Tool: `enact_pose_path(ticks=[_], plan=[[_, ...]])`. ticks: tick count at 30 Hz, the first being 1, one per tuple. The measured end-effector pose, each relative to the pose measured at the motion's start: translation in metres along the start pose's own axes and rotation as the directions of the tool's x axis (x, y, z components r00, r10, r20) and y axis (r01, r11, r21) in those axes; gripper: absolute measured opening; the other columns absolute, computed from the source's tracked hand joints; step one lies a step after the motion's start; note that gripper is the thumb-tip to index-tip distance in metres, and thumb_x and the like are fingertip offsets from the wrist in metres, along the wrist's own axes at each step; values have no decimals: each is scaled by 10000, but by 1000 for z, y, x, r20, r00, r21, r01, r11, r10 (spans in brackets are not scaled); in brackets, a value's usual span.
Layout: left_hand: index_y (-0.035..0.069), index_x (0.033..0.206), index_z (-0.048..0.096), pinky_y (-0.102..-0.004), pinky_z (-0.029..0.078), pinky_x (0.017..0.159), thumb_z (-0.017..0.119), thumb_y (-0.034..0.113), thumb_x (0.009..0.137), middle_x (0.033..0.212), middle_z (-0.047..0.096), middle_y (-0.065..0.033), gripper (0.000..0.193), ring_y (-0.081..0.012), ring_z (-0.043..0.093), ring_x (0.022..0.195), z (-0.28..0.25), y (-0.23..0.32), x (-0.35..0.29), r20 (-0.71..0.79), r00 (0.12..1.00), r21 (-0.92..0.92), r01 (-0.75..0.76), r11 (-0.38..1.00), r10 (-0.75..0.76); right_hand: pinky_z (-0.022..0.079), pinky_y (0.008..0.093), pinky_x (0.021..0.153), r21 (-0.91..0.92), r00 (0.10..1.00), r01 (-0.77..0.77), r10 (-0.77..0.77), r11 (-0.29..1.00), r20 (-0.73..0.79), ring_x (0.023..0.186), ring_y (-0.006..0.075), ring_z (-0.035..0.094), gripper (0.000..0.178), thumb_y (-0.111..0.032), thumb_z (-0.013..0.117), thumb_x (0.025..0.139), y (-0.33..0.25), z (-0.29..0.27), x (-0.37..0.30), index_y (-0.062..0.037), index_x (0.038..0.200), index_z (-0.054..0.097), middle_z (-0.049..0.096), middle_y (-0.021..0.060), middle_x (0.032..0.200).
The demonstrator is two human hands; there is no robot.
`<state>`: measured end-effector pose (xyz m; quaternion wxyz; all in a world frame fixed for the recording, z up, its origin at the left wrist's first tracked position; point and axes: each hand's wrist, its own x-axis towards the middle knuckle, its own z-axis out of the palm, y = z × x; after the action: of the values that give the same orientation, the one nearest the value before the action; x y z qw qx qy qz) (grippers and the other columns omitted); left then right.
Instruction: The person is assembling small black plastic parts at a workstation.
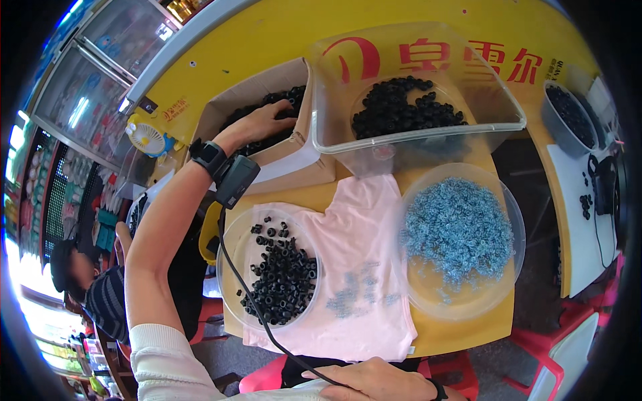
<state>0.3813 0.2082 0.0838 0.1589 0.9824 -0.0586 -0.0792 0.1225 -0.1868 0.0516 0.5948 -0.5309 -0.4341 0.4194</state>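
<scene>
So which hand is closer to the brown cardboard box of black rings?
Left. The left hand reaches into the brown cardboard box of black rings, touching them; the right hand rests at the lower edge, far from it.

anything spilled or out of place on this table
A loose scatter of small blue-grey rings lies on the pink cloth, outside the clear bowl holding the rest. A few black parts also sit loose on the white sheet at right.
</scene>
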Motion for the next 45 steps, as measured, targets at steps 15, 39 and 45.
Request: enact_pose_path(ticks=[15,39,45], plan=[[16,890,668,-264,453,764,735,224,820,823,644,-42,229,-105,546,794,-7,16,-32,-233,951,-282,137,950,-206,529,422,773,17,992,-101,99,995,79,899,399,660,334,-259,544,966,3,18,21,-75,1240,594,662,232,1018],[84,910,609,-218,433,382,716,236,869,797,610,-5,190,-54,557,599,-58,75,-146,-108,960,-844,48,535,-257,534,354,594,-8,991,-21,22,1000,129,647,331,656,329,-251,592,954,13,67,5,-77,1233,607,673,179,860],[82,857,635,-213,408,365,768,278,806,651,549,20,243,-46,496,505,24,91,-229,-83,956,-804,102,585,-281,530,338,590,-35,987,-9,15,999,157,639,308,657,277,-241,605,946,15,99,-17,-32,1119,663,688,156,863]])
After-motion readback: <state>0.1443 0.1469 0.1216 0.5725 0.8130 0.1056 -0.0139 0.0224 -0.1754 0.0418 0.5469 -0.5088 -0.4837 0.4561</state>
